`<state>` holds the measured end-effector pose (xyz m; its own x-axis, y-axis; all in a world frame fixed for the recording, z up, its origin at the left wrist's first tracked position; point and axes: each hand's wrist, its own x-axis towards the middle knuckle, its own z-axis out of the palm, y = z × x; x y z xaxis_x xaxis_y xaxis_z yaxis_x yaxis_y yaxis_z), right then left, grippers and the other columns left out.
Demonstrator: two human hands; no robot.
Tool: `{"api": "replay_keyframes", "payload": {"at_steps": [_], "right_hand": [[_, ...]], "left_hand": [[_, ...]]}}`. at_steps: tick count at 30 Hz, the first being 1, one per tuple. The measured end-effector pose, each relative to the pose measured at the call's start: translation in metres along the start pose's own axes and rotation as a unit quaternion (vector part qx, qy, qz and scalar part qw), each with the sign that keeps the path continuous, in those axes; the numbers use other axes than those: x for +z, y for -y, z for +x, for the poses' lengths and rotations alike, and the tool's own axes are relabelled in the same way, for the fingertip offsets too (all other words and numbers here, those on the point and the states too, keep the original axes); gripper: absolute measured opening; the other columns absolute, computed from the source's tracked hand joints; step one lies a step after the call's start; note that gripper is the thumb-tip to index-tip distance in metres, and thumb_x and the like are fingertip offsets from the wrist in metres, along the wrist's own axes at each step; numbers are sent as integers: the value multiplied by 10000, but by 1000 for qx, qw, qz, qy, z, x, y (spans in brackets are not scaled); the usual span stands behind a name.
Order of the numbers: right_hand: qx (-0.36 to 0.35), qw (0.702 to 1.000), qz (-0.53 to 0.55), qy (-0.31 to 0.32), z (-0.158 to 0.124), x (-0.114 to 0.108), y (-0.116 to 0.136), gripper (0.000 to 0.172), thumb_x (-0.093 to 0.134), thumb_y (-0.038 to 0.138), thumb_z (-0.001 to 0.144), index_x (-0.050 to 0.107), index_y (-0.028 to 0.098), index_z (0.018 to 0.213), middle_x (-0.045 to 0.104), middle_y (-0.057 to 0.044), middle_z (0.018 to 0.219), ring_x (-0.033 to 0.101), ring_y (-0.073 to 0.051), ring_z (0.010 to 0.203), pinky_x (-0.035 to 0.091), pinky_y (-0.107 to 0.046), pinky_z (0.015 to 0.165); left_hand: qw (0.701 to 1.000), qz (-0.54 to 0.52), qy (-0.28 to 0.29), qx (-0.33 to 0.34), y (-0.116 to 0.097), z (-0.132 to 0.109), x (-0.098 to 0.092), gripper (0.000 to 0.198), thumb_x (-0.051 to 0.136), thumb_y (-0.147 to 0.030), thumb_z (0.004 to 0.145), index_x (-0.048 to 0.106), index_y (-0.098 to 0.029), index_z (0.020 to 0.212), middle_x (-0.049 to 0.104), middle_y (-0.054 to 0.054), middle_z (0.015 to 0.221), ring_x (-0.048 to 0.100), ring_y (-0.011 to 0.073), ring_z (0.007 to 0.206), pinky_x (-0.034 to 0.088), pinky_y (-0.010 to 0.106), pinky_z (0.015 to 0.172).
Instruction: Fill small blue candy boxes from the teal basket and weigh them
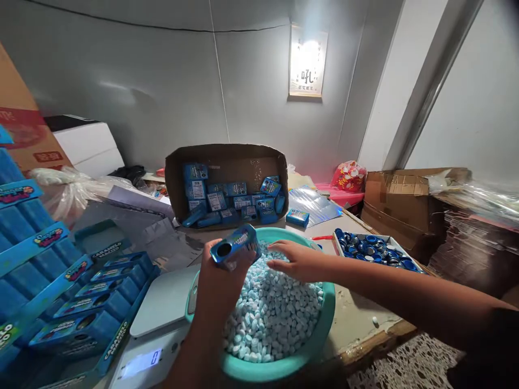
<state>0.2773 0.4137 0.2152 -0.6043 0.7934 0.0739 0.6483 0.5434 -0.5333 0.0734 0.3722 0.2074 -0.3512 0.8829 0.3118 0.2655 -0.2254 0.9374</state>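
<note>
My left hand [221,281] grips a small blue candy container [237,246], tilted, its round dark opening turned toward me. Below it sits a teal basin [330,319] full of small pale blue and white candies [279,313]. Over the far part of the heap reaches my right hand [294,261], fingers stretched out and slightly apart, with nothing visible in them. Its fingertips are close to the candies; I cannot tell whether they touch. To the right, a white tray [338,246] holds many round blue caps [368,248].
A cardboard box [227,156] behind the basin holds several blue containers, and another blue container [297,217] lies beside it. Left of the basin is a digital scale [164,300], near display boxes of blue containers [97,302]. A loose candy [375,321] lies near the table edge.
</note>
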Motion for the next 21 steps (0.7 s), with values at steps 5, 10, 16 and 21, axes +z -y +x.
{"api": "replay_keyframes", "payload": {"at_steps": [5,10,16,21], "right_hand": [[76,991,-41,104,21,9,-18,473,504,408,966,621,111,1316,602,-198,1370,553,-312,1290,414,-456,1101],[45,984,-58,165,6,17,0,942,653,684,777,404,173,1528,458,-189,1527,424,-370,1403,327,-499,1155],[43,987,-81,133,-6,25,11,1099,770,720,596,422,227,1514,552,-173,1429,516,-392,1296,407,-507,1076],[62,991,-100,64,14,41,3,1028,817,628,580,490,190,1451,614,-177,1334,586,-373,1200,460,-470,1003]], "left_hand": [[988,-11,157,-8,8,18,1,581,763,-437,700,586,-193,1197,737,97,1106,700,284,1044,540,425,943],[970,-86,223,-53,30,11,-2,785,749,-413,751,436,-237,1450,592,95,1436,574,252,1305,403,401,1145],[972,-51,229,-34,39,12,-3,731,728,-413,778,464,-233,1435,601,98,1421,575,262,1298,389,419,1150],[984,26,176,-12,34,10,-5,450,691,-362,778,605,-210,1193,717,86,1176,650,278,1151,463,429,1045]]}}
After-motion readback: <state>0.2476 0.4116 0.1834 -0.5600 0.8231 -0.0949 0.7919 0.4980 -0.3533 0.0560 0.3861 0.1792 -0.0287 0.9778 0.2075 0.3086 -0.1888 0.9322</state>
